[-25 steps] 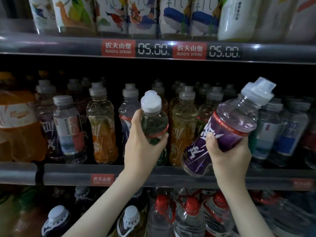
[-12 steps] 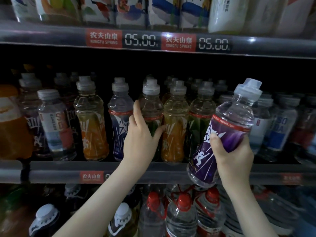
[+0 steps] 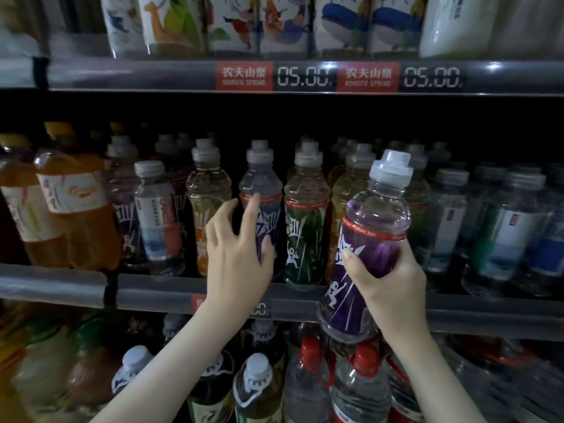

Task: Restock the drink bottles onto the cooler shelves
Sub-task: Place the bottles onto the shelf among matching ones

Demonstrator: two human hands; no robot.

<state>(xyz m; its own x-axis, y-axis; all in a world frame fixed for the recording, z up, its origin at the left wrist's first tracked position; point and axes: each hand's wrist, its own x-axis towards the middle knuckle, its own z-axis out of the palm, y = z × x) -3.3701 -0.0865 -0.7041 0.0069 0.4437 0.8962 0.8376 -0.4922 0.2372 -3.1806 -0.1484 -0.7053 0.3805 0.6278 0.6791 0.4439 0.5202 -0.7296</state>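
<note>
My right hand (image 3: 387,282) grips a purple-labelled drink bottle (image 3: 375,221) with a white sport cap. It is nearly upright, in front of the middle shelf's front rail (image 3: 152,291). My left hand (image 3: 235,257) has spread, mostly straight fingers. Its index finger and thumb touch a blue-labelled bottle (image 3: 261,178) standing in the front row. To the right of that bottle a green-labelled bottle (image 3: 305,236) stands on the shelf, free of either hand.
Rows of sport-cap bottles fill the middle shelf. Large orange drink bottles (image 3: 76,209) stand at the left and water bottles (image 3: 500,233) at the right. Cartons line the top shelf above the price rail (image 3: 305,76). Red-capped bottles (image 3: 308,352) stand on the shelf below.
My left hand set the green-labelled bottle onto the shelf, let go and moved left to the blue-labelled one. My right hand brought the purple bottle more upright and leftward.
</note>
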